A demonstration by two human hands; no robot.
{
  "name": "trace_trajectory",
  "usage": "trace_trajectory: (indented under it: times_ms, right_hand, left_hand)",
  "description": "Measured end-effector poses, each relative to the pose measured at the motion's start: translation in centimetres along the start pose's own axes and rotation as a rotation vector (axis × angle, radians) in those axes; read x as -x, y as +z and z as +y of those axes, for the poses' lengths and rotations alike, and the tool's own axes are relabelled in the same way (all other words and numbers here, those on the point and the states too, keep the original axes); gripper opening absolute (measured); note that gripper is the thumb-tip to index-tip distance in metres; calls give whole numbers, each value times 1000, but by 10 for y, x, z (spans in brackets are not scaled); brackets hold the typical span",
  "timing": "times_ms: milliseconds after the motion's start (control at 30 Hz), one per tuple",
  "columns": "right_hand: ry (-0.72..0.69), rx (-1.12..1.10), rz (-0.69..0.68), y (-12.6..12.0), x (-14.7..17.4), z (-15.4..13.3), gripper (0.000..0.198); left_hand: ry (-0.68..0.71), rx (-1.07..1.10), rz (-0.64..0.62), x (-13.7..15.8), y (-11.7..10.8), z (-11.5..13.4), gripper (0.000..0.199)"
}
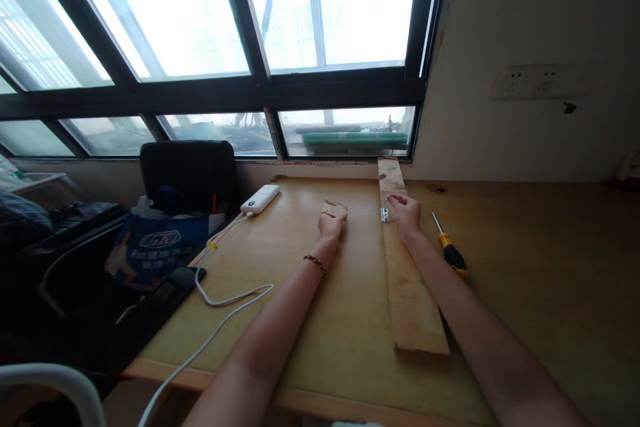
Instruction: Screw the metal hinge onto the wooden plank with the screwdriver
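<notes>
My left hand (332, 221) rests on the wooden desk (525, 267), fingers closed around a small wooden block (334, 207). My right hand (406, 211) lies on a long wooden plank (407, 280) that runs from the window sill toward me. Its fingers pinch a thin small piece, perhaps a screw (389, 199), just above a small metal hinge (385, 215) lying at the plank's left edge. A screwdriver (450, 248) with a yellow and black handle lies on the desk right of the plank.
A white power bank (260, 199) with a white cable (220, 297) sits at the desk's left side. A black chair (189, 173) and a blue bag (157, 243) stand left of the desk. Wall sockets (534, 82) are at the right.
</notes>
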State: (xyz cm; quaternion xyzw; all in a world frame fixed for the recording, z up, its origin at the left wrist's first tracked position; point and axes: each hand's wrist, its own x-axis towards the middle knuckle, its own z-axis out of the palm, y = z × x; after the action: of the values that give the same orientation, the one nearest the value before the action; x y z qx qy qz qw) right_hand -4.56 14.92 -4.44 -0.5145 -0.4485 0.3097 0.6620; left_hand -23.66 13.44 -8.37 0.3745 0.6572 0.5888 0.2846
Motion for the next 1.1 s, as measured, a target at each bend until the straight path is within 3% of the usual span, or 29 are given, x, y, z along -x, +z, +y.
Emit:
trace_trajectory:
  times_ms: [100,200,300,400,467,567,633,800,1100]
  right_hand:
    - [77,-144,-78,-8,27,-25,38]
    - [229,-222,-349,-18,74,-52,37]
    - [341,-230,-540,-25,129,-70,34]
    - [390,-177,-610,-31,173,-77,31]
    - [338,-114,-617,-33,190,-79,26]
    - [232,-30,-624,-36,198,-80,21]
    - [198,-14,-613,-37,197,-78,20]
    - [247,-75,-567,-33,190,-64,26]
    - [342,-166,-632,-30,191,-55,32]
  left_hand:
    - [28,-187,155,-17,-36,-5,57]
    - [78,-344,179,-24,-70,-8,76]
    - [163,-623,106,-16,-90,-5,73]
    - [250,-946,222,0,-94,2,69]
    - [390,-1095,234,10,-91,6,60]
    - [594,-1193,-19,19,-88,8,37]
    - [626,-1208,-125,19,-88,7,30]
    - [571,-1271,-58,11,-92,1,32]
    - [528,-1324,30,8,-94,-1,34]
